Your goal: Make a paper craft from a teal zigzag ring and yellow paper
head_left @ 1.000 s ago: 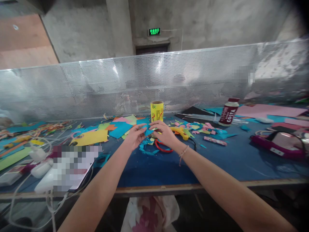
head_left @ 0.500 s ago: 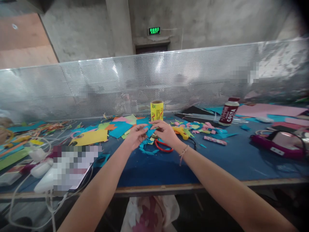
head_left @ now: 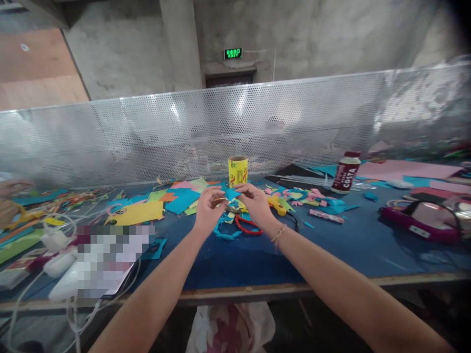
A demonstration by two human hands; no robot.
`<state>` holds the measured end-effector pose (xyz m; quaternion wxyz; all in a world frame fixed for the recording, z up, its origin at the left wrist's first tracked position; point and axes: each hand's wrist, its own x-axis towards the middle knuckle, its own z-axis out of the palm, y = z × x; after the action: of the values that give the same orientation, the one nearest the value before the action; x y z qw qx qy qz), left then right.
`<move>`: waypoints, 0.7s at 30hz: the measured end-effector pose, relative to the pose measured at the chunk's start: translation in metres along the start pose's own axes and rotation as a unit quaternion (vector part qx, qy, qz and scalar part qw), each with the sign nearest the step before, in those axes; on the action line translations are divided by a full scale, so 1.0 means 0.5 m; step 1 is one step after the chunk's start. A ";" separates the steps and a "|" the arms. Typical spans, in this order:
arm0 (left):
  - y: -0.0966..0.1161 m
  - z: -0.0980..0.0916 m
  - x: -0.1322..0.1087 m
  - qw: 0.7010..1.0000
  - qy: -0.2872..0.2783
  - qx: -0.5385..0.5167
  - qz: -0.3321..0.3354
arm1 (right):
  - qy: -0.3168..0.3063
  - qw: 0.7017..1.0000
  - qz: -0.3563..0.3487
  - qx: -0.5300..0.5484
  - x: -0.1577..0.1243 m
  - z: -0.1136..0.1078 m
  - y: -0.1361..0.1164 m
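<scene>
A small piece of blue paper (head_left: pixel 231 194) is between my two hands, above the tabletop. My right hand (head_left: pixel 257 206) pinches it at its right side between thumb and forefinger. At its left side my left hand (head_left: pixel 209 210) has its fingers curled in, closed at the paper's edge; the exact contact is partly hidden. Just below lies a pair of scissors with red handles (head_left: pixel 247 225), beside a ring of blue paper scraps (head_left: pixel 226 235). Behind my hands a yellow roll of tape (head_left: pixel 238 171) stands upright. A yellow glue gun (head_left: pixel 276 205) is partly behind my right hand.
Coloured sheets, including a yellow one (head_left: pixel 138 213), lie left. A paper garland (head_left: pixel 309 195), a patterned stick (head_left: pixel 327 216), a Costa bottle (head_left: pixel 346 172) and a purple-strapped item (head_left: pixel 421 223) lie right. White cables (head_left: pixel 75 314) hang front left. Another person's hand (head_left: pixel 14 189) is far left.
My left hand has turned and its fingers have lifted slightly. My right hand has barely moved, still at the blue paper. The view has shifted a little.
</scene>
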<state>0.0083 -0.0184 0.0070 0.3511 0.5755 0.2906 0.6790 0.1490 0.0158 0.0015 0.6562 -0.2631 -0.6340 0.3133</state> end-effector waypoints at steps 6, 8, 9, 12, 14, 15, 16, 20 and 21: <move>0.022 0.009 -0.016 0.996 0.084 0.026 0.033 | 0.021 1.000 -0.005 0.019 -0.028 0.034 -0.011; 0.029 0.012 -0.021 0.995 0.092 0.025 0.039 | 0.035 0.999 -0.013 0.025 -0.036 0.042 -0.020; 0.031 0.013 -0.024 0.994 0.093 0.025 0.043 | 0.043 0.999 -0.015 0.027 -0.040 0.045 -0.026; 0.037 0.019 -0.030 0.994 0.094 0.022 0.056 | 0.056 0.998 -0.014 0.026 -0.047 0.050 -0.040; 0.038 0.022 -0.033 0.993 0.099 0.019 0.056 | 0.056 0.998 -0.014 0.022 -0.049 0.051 -0.047; 0.039 0.023 -0.033 0.993 0.101 0.017 0.053 | 0.054 0.998 -0.015 0.019 -0.050 0.051 -0.049; 0.038 0.024 -0.034 0.993 0.103 0.015 0.051 | 0.053 0.998 -0.017 0.015 -0.050 0.051 -0.052; 0.031 0.027 -0.031 0.993 0.112 0.001 0.044 | 0.054 0.998 -0.025 0.003 -0.050 0.050 -0.056; 0.028 0.027 -0.030 0.993 0.114 -0.004 0.042 | 0.055 0.998 -0.026 0.003 -0.050 0.050 -0.057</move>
<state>0.0209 -0.0391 0.0116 0.2889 0.5045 0.3015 0.7557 0.1262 -0.0230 0.0073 0.6991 -0.2614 -0.6023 0.2831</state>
